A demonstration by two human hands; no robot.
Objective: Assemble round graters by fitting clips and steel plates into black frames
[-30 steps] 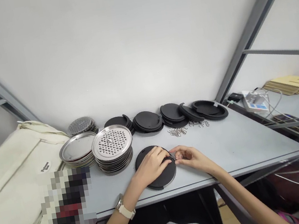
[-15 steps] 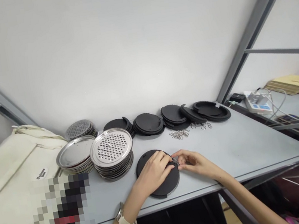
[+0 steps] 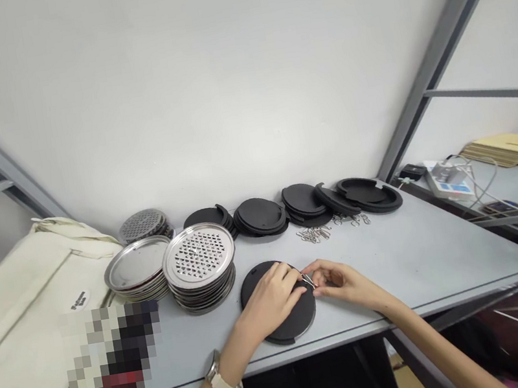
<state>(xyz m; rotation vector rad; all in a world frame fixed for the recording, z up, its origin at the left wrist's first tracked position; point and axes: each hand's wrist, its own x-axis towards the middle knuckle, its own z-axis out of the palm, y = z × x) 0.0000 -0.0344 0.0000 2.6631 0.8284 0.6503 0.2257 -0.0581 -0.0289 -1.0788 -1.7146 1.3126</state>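
A black round disc (image 3: pixel 287 328) lies flat near the front edge of the table. My left hand (image 3: pixel 273 297) rests across its top, fingers bent and gripping it by the right rim. At that rim, my right hand (image 3: pixel 336 281) pinches a small shiny metal clip (image 3: pixel 309 280) between thumb and fingers. The clip touches or sits very close to the disc; the fingertips partly hide the contact. Beyond the hands lies a loose pile of similar small metal clips (image 3: pixel 314 234).
To the left stand a stack of round metal graters (image 3: pixel 199 256) and a stack of plain metal discs (image 3: pixel 140 265). Black discs (image 3: pixel 260 215) are piled along the wall. A cream bag (image 3: pixel 26 309) lies at far left; a white box (image 3: pixel 451 180) and cables are right.
The whole view has shifted slightly, so things appear a little further right. The metal clip's wires show a bit more at the disc's rim; both hands keep nearly the same pose.
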